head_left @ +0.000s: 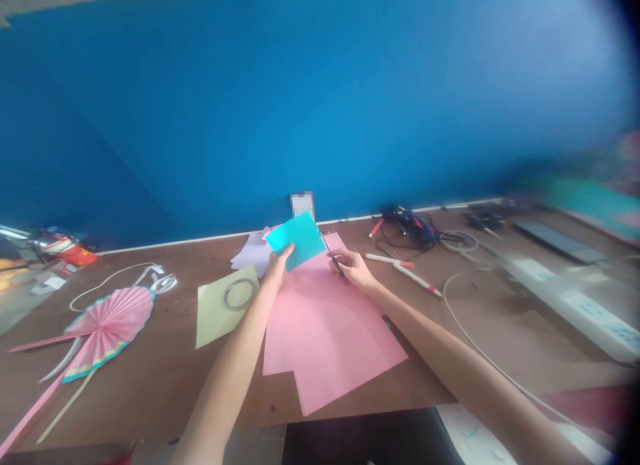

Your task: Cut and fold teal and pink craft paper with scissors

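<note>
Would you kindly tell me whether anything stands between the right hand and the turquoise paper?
Only the scissors, held in the right hand by the right edge of the turquoise paper; nothing else visible stands between them.

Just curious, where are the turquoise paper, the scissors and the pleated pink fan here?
Turquoise paper (301, 238): head view, middle of the sheet.
Scissors (337, 261): head view, on the dark handle part.
Pleated pink fan (116, 312): head view, on the pleats.
</note>
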Demonstrator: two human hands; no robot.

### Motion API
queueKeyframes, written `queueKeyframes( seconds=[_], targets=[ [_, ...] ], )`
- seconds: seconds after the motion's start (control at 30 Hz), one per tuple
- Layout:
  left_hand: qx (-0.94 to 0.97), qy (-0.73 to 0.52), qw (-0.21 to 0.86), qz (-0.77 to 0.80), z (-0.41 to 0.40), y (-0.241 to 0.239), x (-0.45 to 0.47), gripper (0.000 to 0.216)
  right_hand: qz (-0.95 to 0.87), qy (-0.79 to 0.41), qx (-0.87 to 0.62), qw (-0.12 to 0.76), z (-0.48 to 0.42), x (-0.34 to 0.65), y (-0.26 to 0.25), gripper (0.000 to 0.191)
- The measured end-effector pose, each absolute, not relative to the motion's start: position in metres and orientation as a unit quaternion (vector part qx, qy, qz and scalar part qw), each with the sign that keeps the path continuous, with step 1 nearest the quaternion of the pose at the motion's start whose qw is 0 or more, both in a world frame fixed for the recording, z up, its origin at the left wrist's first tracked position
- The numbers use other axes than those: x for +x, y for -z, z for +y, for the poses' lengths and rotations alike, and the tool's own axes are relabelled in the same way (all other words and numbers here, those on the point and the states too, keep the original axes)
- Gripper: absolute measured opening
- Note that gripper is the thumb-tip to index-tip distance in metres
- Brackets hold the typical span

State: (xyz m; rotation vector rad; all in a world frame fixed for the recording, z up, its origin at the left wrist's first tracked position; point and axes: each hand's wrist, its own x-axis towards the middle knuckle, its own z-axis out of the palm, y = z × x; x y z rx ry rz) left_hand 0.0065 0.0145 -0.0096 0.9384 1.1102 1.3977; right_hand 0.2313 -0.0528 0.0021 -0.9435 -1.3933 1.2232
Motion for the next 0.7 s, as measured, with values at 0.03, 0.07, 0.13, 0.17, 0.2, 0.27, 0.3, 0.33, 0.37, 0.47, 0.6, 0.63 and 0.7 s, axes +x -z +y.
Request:
queueKeyframes(
  seconds=[0.03,0.07,0.13,0.17,0.2,0.27,0.3,0.33,0.37,0.47,0.6,0.63,0.7],
  targets=[
    [0.393,-0.588,0.535,0.463,0.0145,0.0096,0.0068,0.057,-0.577,-0.508,-0.39,0.508,-0.0531,0.2313,-0.0022,0.04],
    [0.39,-0.591,0.537,0.459,0.0147,0.0096,0.0075,0.057,-0.576,-0.507,-0.389,0.51,-0.0533,0.2313,-0.0022,0.04],
    [0.38,-0.599,0.544,0.449,0.0151,0.0094,0.0093,0.058,-0.575,-0.507,-0.386,0.514,-0.0537,0.2316,-0.0025,0.04],
    [0.375,-0.602,0.547,0.445,0.0153,0.0093,0.0101,0.058,-0.575,-0.508,-0.384,0.514,-0.0539,0.2317,-0.0026,0.039],
    [0.372,-0.605,0.547,0.443,0.0154,0.0092,0.0106,0.058,-0.575,-0.509,-0.384,0.513,-0.054,0.2317,-0.0027,0.039],
    [0.374,-0.606,0.54,0.449,0.0151,0.0093,0.0104,0.058,-0.577,-0.512,-0.384,0.507,-0.0541,0.2317,-0.0028,0.04],
    [0.378,-0.602,0.535,0.455,0.0146,0.0094,0.0097,0.058,-0.577,-0.513,-0.386,0.504,-0.0541,0.2316,-0.0028,0.04],
    [0.383,-0.597,0.531,0.463,0.0141,0.0096,0.0088,0.057,-0.577,-0.513,-0.388,0.502,-0.054,0.2315,-0.0026,0.04],
    [0.388,-0.592,0.527,0.471,0.0136,0.0099,0.0077,0.057,-0.578,-0.514,-0.389,0.501,-0.0539,0.2316,-0.0024,0.04],
    [0.397,-0.58,0.518,0.488,0.0129,0.0107,0.0051,0.057,-0.579,-0.511,-0.392,0.499,-0.0533,0.2321,-0.0012,0.04],
    [0.4,-0.581,0.52,0.483,0.0155,0.0123,0.0039,0.059,-0.584,-0.508,-0.393,0.497,-0.0531,0.233,-0.0006,0.039],
    [0.4,-0.581,0.519,0.482,0.0165,0.013,0.0038,0.059,-0.583,-0.508,-0.392,0.499,-0.0532,0.233,-0.0007,0.038],
    [0.403,-0.582,0.517,0.481,0.0184,0.0145,0.0035,0.059,-0.578,-0.508,-0.392,0.504,-0.0532,0.2328,-0.0011,0.039]
  ],
)
